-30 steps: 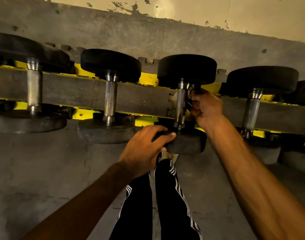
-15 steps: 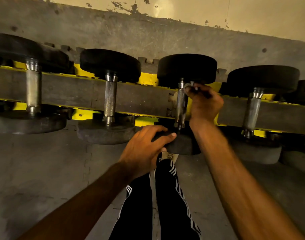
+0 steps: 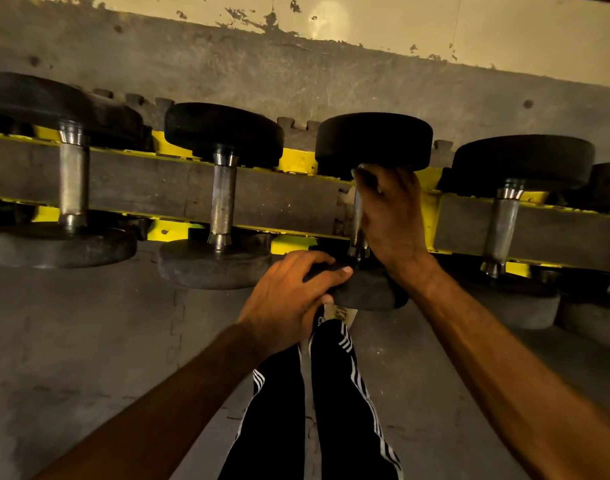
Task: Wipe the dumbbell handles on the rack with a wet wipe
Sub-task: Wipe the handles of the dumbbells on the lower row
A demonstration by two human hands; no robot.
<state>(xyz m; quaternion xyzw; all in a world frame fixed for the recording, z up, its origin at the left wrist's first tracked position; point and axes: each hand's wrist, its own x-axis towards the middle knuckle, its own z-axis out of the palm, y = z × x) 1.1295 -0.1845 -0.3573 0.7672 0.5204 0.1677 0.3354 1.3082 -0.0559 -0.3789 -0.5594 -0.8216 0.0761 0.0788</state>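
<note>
Fingers (image 3: 373,178) of my right hand (image 3: 390,216) curl round the third handle (image 3: 357,220), wipe hidden; left hand (image 3: 289,299) grips its near head (image 3: 366,289). Fourth handle (image 3: 502,226) probably still undone.

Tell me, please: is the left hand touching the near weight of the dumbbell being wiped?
Touching. The head view shows the left hand lying on the dumbbell's near weight, its fingers curled over the top edge.

Right hand (image 3: 390,216) wraps the dumbbell handle (image 3: 357,220) on the rack (image 3: 296,164); left hand (image 3: 289,299) grips its near head (image 3: 369,289).
</note>
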